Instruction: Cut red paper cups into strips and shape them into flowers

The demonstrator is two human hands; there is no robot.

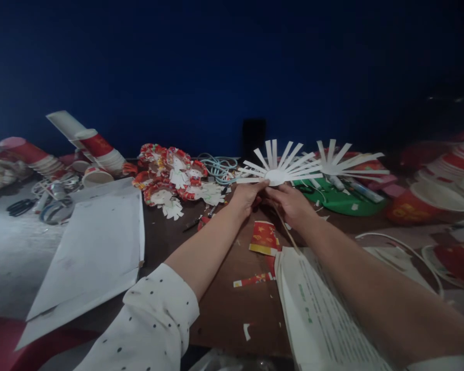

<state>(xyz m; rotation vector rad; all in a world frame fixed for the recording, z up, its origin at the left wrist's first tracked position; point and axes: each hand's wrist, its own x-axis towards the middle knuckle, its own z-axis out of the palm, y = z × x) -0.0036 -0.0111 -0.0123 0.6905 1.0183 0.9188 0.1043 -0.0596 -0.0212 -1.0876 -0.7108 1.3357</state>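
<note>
Your left hand (249, 198) pinched the fringed paper piece (275, 178) by its centre, smart since the strips (274, 152) beyond looked light and tearable; your right hand (292, 202) curled alongside, grip unclear.

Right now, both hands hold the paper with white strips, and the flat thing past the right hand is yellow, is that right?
Not yellow: the head view shows the flat thing past the right hand is green. That hand and the left hand hold the paper with white strips.
</note>
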